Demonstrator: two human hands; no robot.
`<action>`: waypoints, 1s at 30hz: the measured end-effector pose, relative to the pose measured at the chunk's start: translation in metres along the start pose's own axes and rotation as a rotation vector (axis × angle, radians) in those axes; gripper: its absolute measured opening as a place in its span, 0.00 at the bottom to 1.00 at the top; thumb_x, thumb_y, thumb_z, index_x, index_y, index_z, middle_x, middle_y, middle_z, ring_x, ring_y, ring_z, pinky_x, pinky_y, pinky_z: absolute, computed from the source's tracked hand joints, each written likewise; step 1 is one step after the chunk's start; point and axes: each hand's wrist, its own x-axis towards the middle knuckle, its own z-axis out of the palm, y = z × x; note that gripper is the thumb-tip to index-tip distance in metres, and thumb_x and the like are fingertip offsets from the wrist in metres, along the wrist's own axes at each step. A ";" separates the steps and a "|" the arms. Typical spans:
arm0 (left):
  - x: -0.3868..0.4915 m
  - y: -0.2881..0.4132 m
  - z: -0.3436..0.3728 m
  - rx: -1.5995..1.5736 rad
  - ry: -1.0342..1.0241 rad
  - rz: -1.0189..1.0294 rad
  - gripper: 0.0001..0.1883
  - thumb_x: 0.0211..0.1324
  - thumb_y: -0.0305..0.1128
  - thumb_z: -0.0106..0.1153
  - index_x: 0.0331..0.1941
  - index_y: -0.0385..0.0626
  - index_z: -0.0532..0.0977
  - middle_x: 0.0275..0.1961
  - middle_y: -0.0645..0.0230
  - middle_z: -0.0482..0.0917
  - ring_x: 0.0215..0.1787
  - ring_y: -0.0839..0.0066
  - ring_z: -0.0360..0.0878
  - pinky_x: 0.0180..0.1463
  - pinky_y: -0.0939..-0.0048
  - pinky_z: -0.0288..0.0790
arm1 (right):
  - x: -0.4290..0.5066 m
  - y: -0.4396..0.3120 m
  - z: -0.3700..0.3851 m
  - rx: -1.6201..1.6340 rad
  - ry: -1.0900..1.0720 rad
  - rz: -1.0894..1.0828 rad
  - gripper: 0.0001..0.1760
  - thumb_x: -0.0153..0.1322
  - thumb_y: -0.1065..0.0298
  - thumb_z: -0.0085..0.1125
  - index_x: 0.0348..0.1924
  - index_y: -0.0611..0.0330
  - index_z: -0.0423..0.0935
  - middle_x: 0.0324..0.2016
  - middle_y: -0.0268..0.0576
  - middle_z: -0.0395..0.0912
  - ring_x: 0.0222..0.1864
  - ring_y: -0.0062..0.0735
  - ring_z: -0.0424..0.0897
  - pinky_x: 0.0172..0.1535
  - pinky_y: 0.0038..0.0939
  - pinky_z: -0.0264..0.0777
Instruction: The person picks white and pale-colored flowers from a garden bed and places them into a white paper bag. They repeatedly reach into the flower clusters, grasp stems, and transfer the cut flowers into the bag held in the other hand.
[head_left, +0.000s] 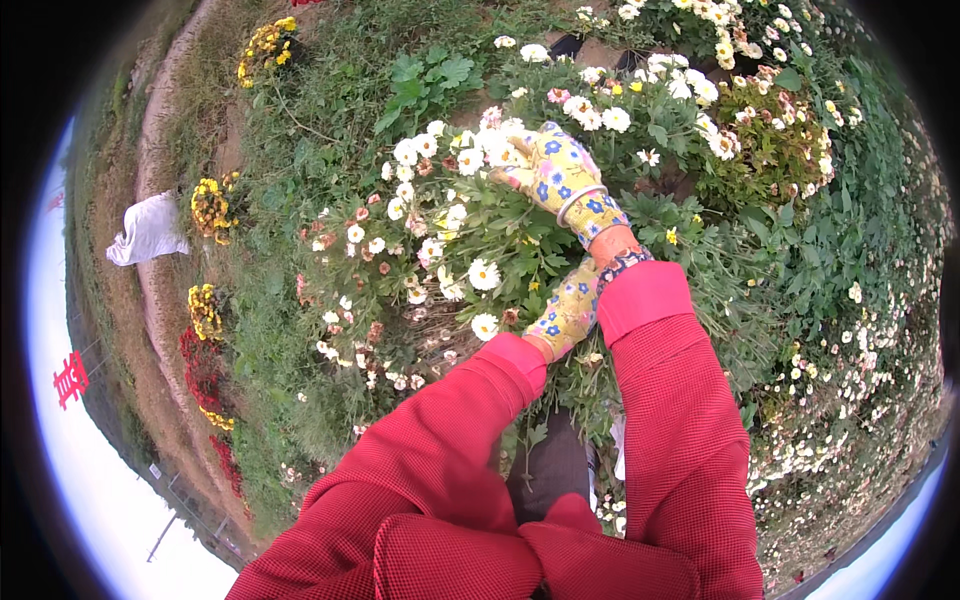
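Note:
My right hand (559, 172), in a yellow glove printed with blue and pink flowers, reaches into a cluster of white chrysanthemums (470, 160). Its thumb and fingers close around white blossoms (504, 147) at the top of the plant. A pale ring-shaped band (577, 202) circles the glove's cuff. Lower down, my left hand (568, 311) wears a matching glove and lies against the leafy stems (517, 240). Leaves and my right wrist cover its fingers, so its grip is hidden. Some blossoms (510, 316) nearby are brown and withered.
More white chrysanthemums (679, 82) grow ahead and to the right. Green weeds (427, 82) fill the ground at the upper left. Yellow chrysanthemums (210, 210), red flowers (201, 367) and a white sack (148, 229) line a dirt path (154, 135). My trouser leg (551, 457) shows below.

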 end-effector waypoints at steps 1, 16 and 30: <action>-0.003 -0.012 -0.005 0.080 -0.038 0.122 0.19 0.59 0.25 0.49 0.54 0.35 0.68 0.56 0.45 0.71 0.52 0.48 0.74 0.52 0.59 0.72 | -0.009 -0.010 0.005 0.032 0.036 -0.026 0.30 0.64 0.43 0.63 0.50 0.56 0.78 0.39 0.53 0.76 0.45 0.53 0.77 0.47 0.44 0.72; 0.149 -0.046 -0.078 0.296 0.259 0.022 0.24 0.50 0.20 0.50 0.55 0.36 0.66 0.47 0.46 0.70 0.48 0.47 0.73 0.47 0.57 0.72 | -0.150 -0.013 0.028 0.539 0.014 0.149 0.12 0.65 0.63 0.64 0.38 0.60 0.78 0.32 0.49 0.77 0.34 0.49 0.79 0.36 0.40 0.72; 0.193 -0.070 -0.108 0.280 -0.258 -0.145 0.21 0.54 0.33 0.53 0.53 0.46 0.73 0.44 0.55 0.81 0.47 0.55 0.79 0.50 0.60 0.73 | -0.151 -0.013 0.037 0.509 0.019 0.045 0.10 0.67 0.66 0.62 0.40 0.56 0.78 0.32 0.48 0.75 0.34 0.50 0.77 0.36 0.41 0.71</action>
